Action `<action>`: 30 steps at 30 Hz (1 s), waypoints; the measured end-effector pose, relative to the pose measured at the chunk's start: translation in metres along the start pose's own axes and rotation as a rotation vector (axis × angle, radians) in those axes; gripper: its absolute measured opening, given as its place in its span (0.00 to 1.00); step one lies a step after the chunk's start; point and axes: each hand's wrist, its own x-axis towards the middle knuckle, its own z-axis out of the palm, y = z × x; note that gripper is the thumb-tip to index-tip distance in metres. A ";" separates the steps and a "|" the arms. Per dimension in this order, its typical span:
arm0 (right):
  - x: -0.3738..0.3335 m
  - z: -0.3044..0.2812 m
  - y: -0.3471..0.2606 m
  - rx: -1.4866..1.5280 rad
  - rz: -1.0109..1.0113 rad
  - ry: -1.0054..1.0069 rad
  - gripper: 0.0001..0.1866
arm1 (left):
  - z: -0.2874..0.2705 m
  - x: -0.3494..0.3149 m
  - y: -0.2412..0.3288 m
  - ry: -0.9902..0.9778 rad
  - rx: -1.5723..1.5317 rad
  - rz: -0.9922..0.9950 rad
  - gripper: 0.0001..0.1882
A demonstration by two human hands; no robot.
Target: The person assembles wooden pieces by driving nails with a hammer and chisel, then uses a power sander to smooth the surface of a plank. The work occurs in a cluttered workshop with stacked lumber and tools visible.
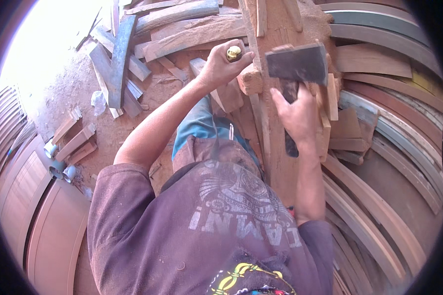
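My left hand (222, 68) is closed round an upright tool with a yellow-topped handle (234, 51). Its lower end is hidden below my fist, so whether it is a chisel cannot be told. In my right hand (298, 112) is a hatchet (297, 64), its broad dark head raised above the wood and its dark handle running down past my wrist. Under and beside my hands lies a long wooden beam (261, 129). A short wooden block (250, 80) sits against its left side, just below my left hand.
Wood offcuts (192, 39) and a dark plank (122, 61) lie on the dusty ground ahead and left. Stacked boards (379, 32) and long timbers (374, 211) fill the right side. Brown panels (59, 231) lie at lower left. Sawdust (312, 24) covers the far right of the bench.
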 end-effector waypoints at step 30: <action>-0.120 0.038 0.116 0.320 0.533 -0.025 0.12 | -0.014 -0.038 0.008 0.349 -0.397 -0.103 0.12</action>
